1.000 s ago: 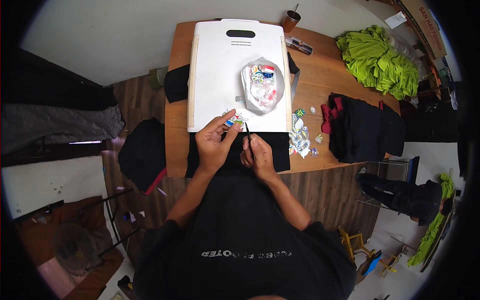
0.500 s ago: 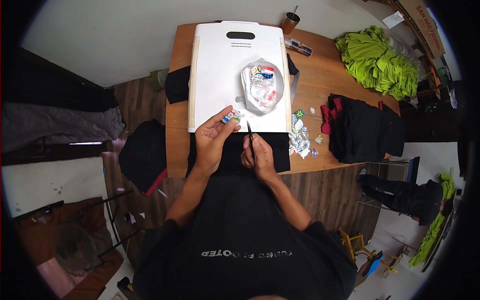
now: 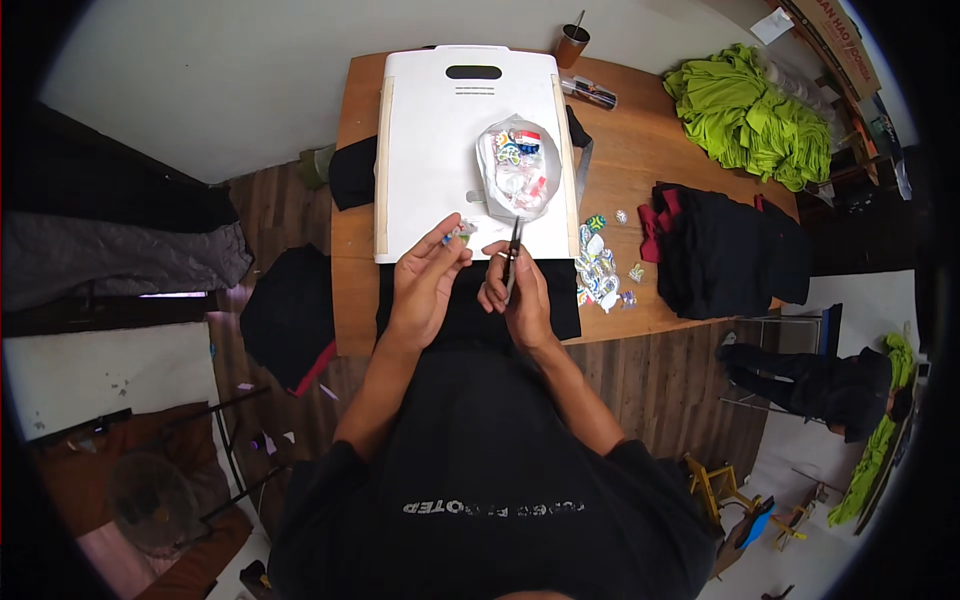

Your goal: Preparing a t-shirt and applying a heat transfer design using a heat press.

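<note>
left hand point(image 3: 425, 285) pinches a small sticker point(image 3: 460, 233); right hand point(image 3: 515, 295) grips scissors point(image 3: 513, 255). a careless snip could nick fingertips.

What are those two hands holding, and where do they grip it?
The left hand pinches a small colourful sticker piece by its lower edge at the fingertips. The right hand holds scissors by the handles, blades pointing away.

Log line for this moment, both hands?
left hand: pinching small sticker | right hand: holding scissors | sticker bag on white board
</note>
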`<state>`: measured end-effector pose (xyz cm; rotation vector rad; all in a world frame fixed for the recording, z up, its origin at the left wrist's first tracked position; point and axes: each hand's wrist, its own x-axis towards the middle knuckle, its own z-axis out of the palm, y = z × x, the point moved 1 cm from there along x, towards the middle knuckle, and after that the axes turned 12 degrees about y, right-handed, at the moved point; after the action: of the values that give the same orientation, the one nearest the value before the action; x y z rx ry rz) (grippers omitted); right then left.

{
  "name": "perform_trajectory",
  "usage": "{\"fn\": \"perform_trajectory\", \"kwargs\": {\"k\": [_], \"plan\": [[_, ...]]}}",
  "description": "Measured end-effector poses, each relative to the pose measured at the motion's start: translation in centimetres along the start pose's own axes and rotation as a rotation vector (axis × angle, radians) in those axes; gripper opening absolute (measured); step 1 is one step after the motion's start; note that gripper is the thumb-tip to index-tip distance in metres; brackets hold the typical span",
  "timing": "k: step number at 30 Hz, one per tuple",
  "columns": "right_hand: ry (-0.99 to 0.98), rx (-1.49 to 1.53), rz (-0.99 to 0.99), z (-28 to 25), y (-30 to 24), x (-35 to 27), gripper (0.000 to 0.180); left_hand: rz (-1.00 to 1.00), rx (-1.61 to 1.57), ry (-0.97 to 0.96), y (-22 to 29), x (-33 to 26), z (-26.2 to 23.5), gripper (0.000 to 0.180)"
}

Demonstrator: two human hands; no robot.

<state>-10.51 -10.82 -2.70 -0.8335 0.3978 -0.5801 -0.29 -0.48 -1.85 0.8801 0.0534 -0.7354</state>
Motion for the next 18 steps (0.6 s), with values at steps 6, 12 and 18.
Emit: {"fn": "perform_trajectory", "kwargs": {"k": [6,12,18], "plan": [[0.285,-0.187,-0.012,1.5,-0.4,-0.2,0.02,0.359,0.345,-0.049,-0.8,-0.4,0.5,0.038],[0.175,0.168,0.052,-0.7,0.6,-0.4,0.016,0.407,0.431,-0.048,-0.9,-1.0,0.1,0.037],[0.315,-0.143,0.047,0.7,0.4,-1.7,0.017,0.421,0.509,-0.114,-1.3,-1.4,-0.8,0.037]]}}
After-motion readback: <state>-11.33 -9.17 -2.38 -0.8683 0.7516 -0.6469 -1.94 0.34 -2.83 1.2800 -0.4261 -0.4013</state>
